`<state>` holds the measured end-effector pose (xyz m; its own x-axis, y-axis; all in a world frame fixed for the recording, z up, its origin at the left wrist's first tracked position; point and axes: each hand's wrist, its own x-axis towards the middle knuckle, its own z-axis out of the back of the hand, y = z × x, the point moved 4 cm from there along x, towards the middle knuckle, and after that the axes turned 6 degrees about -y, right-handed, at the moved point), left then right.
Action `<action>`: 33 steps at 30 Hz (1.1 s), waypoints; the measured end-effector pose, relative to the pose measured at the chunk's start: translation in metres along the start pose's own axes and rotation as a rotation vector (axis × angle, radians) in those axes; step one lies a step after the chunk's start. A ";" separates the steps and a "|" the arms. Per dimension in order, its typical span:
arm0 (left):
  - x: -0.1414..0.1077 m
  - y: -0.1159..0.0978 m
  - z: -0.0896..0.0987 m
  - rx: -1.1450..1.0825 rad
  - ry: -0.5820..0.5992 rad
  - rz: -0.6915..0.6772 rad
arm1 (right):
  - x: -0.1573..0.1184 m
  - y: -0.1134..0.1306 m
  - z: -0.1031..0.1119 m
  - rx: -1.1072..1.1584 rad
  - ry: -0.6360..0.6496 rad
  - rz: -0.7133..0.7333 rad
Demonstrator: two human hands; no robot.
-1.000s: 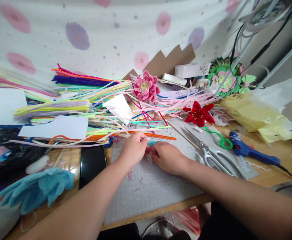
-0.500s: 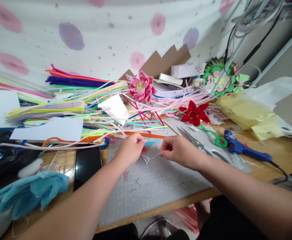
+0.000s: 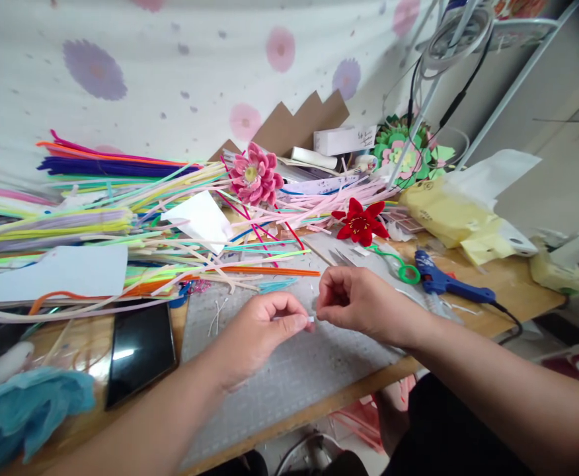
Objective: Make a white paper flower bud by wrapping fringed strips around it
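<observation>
Above the grey cutting mat [image 3: 289, 377], my left hand [image 3: 270, 327] pinches a small white piece [image 3: 310, 319] between thumb and index finger. Close to its right, my right hand [image 3: 353, 301] has its thumb and fingers pressed together; what they hold, if anything, is too small to make out. The two hands are nearly touching but apart. Thin white stems [image 3: 217, 316] lie on the mat left of my left hand. Light blue strips [image 3: 277, 285] and orange pipe cleaners [image 3: 274, 271] lie beyond the hands. Scissors [image 3: 342, 256] are mostly hidden behind my right hand.
Piled pipe cleaners [image 3: 121, 165] cover the back left. A pink flower [image 3: 256, 174] and a red flower [image 3: 360, 223] stand behind the mat. To the right lies a blue glue gun [image 3: 451, 281]; to the left, a black phone [image 3: 141, 350] and a blue flower [image 3: 36, 403].
The view has shifted right. My left hand has come lower and turned, now showing a small white piece at its fingertips. White stems now lie on the mat at left.
</observation>
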<state>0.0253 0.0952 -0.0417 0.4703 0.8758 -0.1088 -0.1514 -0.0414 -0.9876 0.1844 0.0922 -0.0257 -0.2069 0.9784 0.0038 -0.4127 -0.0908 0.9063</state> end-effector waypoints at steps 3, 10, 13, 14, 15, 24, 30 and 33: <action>0.002 0.000 0.004 0.000 -0.039 0.006 | 0.000 0.003 0.003 -0.071 -0.029 0.037; 0.003 0.001 0.010 -0.021 -0.123 0.002 | -0.010 0.021 0.007 -0.152 -0.181 0.348; 0.002 0.000 0.008 -0.033 -0.118 -0.011 | -0.010 0.022 0.000 -0.125 -0.168 0.355; 0.002 0.000 0.007 -0.034 -0.114 -0.015 | -0.009 0.021 -0.002 -0.112 -0.162 0.340; 0.002 -0.001 0.007 -0.034 -0.111 -0.019 | -0.007 0.020 -0.004 -0.093 -0.158 0.330; 0.002 0.004 0.011 -0.173 -0.157 -0.014 | 0.000 -0.006 -0.008 0.573 -0.200 -0.119; 0.003 0.006 0.009 -0.226 -0.142 -0.042 | -0.004 -0.005 -0.030 0.791 -0.175 -0.161; 0.002 0.005 0.009 -0.208 -0.137 -0.036 | -0.003 -0.003 -0.031 0.811 -0.191 -0.143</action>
<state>0.0178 0.1012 -0.0460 0.3478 0.9349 -0.0712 0.0520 -0.0950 -0.9941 0.1584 0.0836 -0.0415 -0.0177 0.9915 -0.1290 0.3557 0.1268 0.9260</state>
